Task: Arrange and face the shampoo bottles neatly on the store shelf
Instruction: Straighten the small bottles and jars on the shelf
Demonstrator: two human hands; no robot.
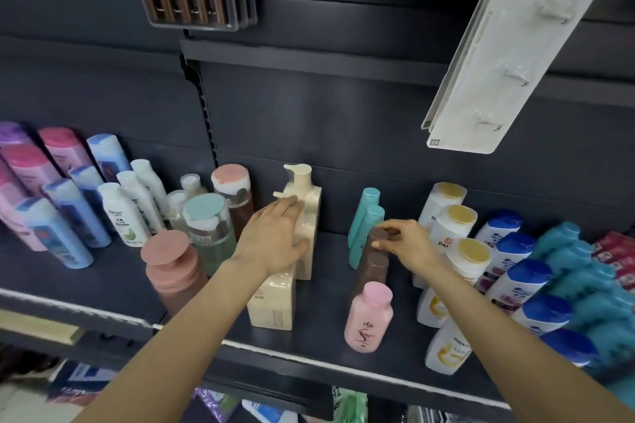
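Centre of the frame: left hand (275, 237) laid flat, fingers straight, against the side of a cream pump bottle (307, 216) standing in a row of three on the dark shelf (330, 288), thumb touching the bottle's lower body. Just right of centre: right hand (409, 244), fingers curled, pinching the cap of the rear brown bottle (378, 236), in line behind a second brown bottle and a pink bottle (368, 319) at the front. Behind these, two teal bottles (364, 220) upright near the back panel. Right side: white bottles with yellow caps (453, 237), then blue-capped ones. Left side: pink, blue and white bottles in rows.
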